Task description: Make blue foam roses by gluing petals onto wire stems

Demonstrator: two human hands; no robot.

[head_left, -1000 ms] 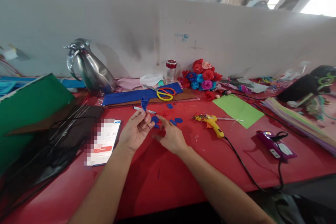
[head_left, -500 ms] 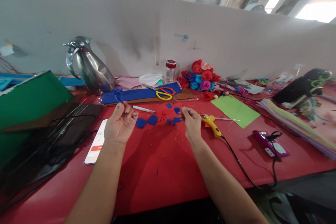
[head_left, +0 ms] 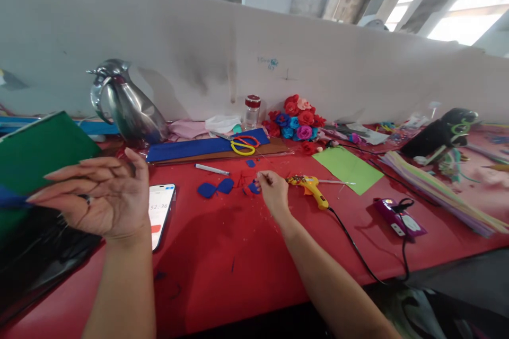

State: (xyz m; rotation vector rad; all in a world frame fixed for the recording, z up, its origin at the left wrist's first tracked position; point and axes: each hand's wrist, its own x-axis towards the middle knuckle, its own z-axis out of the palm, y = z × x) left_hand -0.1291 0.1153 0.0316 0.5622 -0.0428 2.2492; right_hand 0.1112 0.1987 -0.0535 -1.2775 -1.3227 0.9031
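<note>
My left hand [head_left: 99,198] is raised at the left, palm towards me, thumb and fingertips pinched at the frame's edge on a blue paper piece [head_left: 14,198], partly cut off and blurred. Over the table's middle, my right hand [head_left: 274,193] has its fingers pressed together; what they hold is hidden. Beside its fingertips are a small blue paper cutout [head_left: 253,188] and red scraps [head_left: 239,179]. Two blue petal-shaped pieces [head_left: 207,189] lie further left. Just right of this hand rests a yellow glue gun [head_left: 316,193] with a clear glue stick in its back.
A phone [head_left: 161,217] lies beside my left wrist. Scissors [head_left: 242,147] rest on blue paper [head_left: 186,148], behind a white pen [head_left: 212,169]. A steel jug [head_left: 133,106], a red-lidded jar [head_left: 252,111], paper roses [head_left: 300,119], green paper [head_left: 350,169] and a purple power socket [head_left: 400,217] stand or lie around.
My left hand has swung left and nearer with the blue paper piece, uncovering part of the phone. My right hand has shifted slightly left and down, to the cutouts. The view has turned a little right.
</note>
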